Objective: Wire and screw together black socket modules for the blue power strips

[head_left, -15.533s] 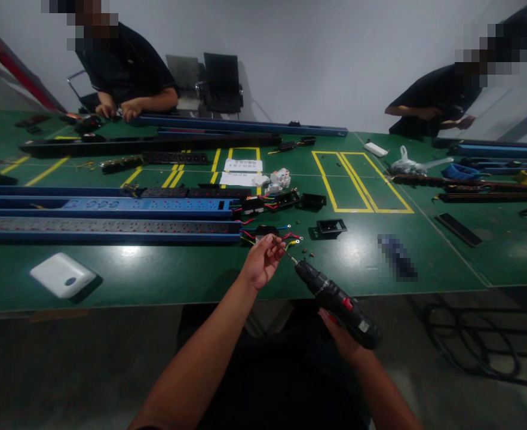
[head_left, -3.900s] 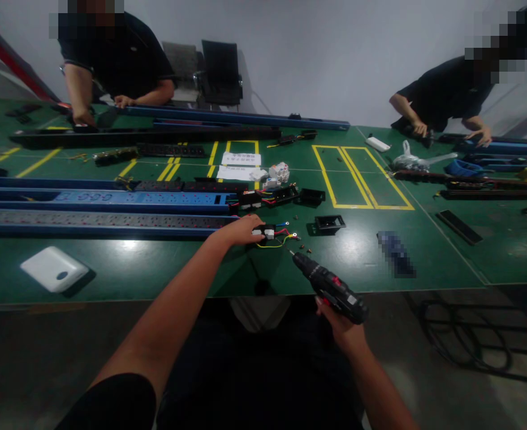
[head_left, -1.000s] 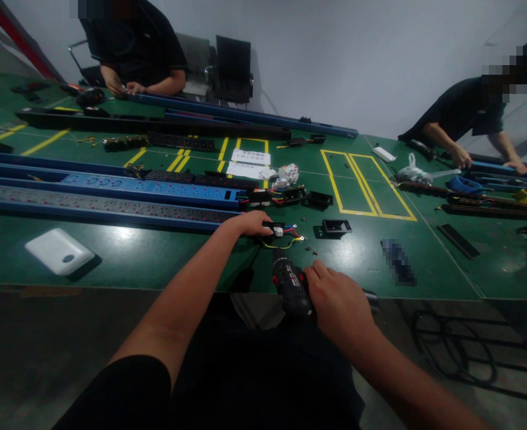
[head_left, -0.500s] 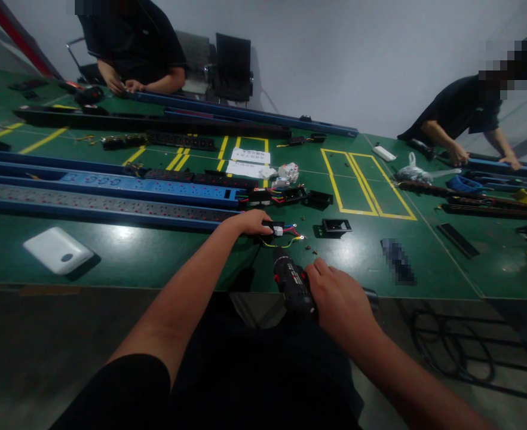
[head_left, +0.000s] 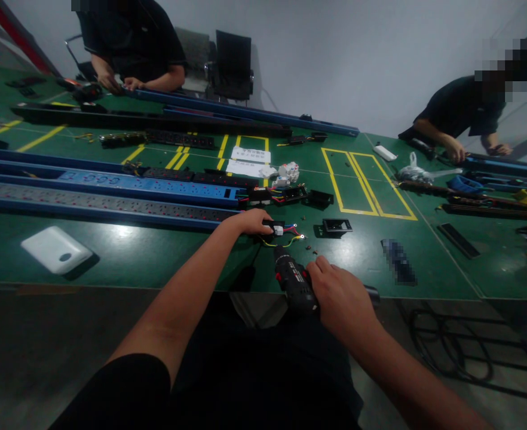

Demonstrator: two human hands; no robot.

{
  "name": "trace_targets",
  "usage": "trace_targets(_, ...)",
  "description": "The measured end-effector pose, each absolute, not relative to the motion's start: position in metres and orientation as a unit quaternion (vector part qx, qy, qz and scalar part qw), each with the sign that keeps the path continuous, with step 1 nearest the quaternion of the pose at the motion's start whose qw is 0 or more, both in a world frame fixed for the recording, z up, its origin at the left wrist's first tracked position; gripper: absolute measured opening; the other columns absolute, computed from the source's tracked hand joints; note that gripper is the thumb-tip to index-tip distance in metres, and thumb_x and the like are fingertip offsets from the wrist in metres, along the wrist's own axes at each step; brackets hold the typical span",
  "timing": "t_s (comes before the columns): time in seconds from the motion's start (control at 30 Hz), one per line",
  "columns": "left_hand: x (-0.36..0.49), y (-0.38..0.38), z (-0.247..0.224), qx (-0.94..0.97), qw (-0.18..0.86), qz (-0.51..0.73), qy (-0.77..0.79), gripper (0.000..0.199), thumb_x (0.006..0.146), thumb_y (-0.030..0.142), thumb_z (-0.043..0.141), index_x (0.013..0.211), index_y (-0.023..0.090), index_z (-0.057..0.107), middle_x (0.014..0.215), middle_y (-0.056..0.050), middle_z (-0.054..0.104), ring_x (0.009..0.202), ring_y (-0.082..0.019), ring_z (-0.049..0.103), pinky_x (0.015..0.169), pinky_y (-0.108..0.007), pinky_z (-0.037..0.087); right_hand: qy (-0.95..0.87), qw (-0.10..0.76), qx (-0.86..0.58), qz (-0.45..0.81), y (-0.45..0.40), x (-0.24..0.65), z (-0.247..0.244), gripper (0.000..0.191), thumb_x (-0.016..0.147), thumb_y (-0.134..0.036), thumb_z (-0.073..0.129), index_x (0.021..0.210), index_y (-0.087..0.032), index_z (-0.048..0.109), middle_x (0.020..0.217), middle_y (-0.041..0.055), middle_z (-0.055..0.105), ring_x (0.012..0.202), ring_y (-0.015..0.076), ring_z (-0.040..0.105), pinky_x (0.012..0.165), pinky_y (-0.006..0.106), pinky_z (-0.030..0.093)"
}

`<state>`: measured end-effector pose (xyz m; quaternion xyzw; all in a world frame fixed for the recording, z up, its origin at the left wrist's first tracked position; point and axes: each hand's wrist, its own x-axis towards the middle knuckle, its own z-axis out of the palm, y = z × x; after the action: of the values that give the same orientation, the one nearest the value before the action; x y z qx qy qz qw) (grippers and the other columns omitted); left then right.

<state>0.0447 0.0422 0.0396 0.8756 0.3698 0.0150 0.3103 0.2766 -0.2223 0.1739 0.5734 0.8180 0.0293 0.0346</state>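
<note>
At workbench (head_left: 156, 257), left hand (head_left: 255, 222) curled over module (head_left: 280, 224), right hand (head_left: 339, 291) tight round drill (head_left: 294, 280).

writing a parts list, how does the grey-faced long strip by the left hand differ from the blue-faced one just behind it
The near strip has a grey face; the far strip has a bright blue one. The far strip has an open trough toward the left, while the near strip's grey face runs on there. The left hand lies at the near strip's right end, but not on the far strip. Both are long and blue-sided.
</note>
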Motion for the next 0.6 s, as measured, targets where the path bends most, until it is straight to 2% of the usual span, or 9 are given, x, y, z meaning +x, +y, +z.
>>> trace_targets(0.23, 0.046, 0.040, 0.038, 0.883, 0.284, 0.023, 0.372, 0.052, 0.090, 0.049, 0.073, 0.132, 0.020, 0.082, 0.125, -0.011, 0.081, 0.111, -0.028, 0.074, 0.095, -0.033, 0.055, 0.818, 0.034, 0.574, 0.027, -0.227, 0.281, 0.166, 0.039, 0.075, 0.000, 0.063, 0.107, -0.020, 0.068, 0.107, 0.0103, 0.069, 0.081, 0.0244, 0.063, 0.064, 0.036, 0.025)
trace_targets(0.3, 0.047, 0.038, 0.036, 0.886, 0.272, 0.031, 0.375, 0.054, 0.088, 0.048, 0.074, 0.132, 0.020, 0.080, 0.127, -0.011, 0.080, 0.114, -0.029, 0.073, 0.097, -0.033, 0.055, 0.817, 0.033, 0.575, 0.018, -0.231, 0.286, 0.161, 0.041, 0.077, -0.002, 0.065, 0.114, -0.021, 0.070, 0.110, 0.0103, 0.070, 0.084, 0.0248, 0.064, 0.065, 0.035, 0.029)
trace_targets(0.4, 0.048, 0.036, 0.032, 0.887, 0.260, 0.043, 0.378, 0.056, 0.084, 0.047, 0.076, 0.132, 0.019, 0.078, 0.129, -0.011, 0.077, 0.119, -0.030, 0.071, 0.102, -0.035, 0.055, 0.813, 0.019, 0.581, -0.013, -0.243, 0.298, 0.150, 0.055, 0.078, -0.005, 0.066, 0.130, -0.022, 0.069, 0.115, 0.0097, 0.070, 0.086, 0.0246, 0.066, 0.067, 0.035, 0.036)
trace_targets(0.5, 0.047, 0.033, 0.027, 0.886, 0.265, 0.069, 0.376, 0.063, 0.081, 0.045, 0.078, 0.139, 0.019, 0.072, 0.135, -0.012, 0.072, 0.125, -0.030, 0.068, 0.108, -0.036, 0.054, 0.799, -0.049, 0.596, -0.065, -0.262, 0.315, 0.134, 0.061, 0.082, -0.011, 0.065, 0.142, -0.025, 0.065, 0.115, 0.0083, 0.070, 0.086, 0.0233, 0.069, 0.069, 0.033, 0.044)
trace_targets(0.6, 0.046, 0.027, 0.026, 0.877, 0.277, 0.110, 0.377, 0.073, 0.080, 0.040, 0.079, 0.149, 0.017, 0.063, 0.144, -0.015, 0.063, 0.128, -0.029, 0.066, 0.111, -0.038, 0.053, 0.755, -0.158, 0.627, -0.105, -0.281, 0.340, 0.114, 0.052, 0.088, -0.018, 0.062, 0.139, -0.029, 0.064, 0.109, 0.0057, 0.069, 0.085, 0.0227, 0.071, 0.069, 0.032, 0.049)
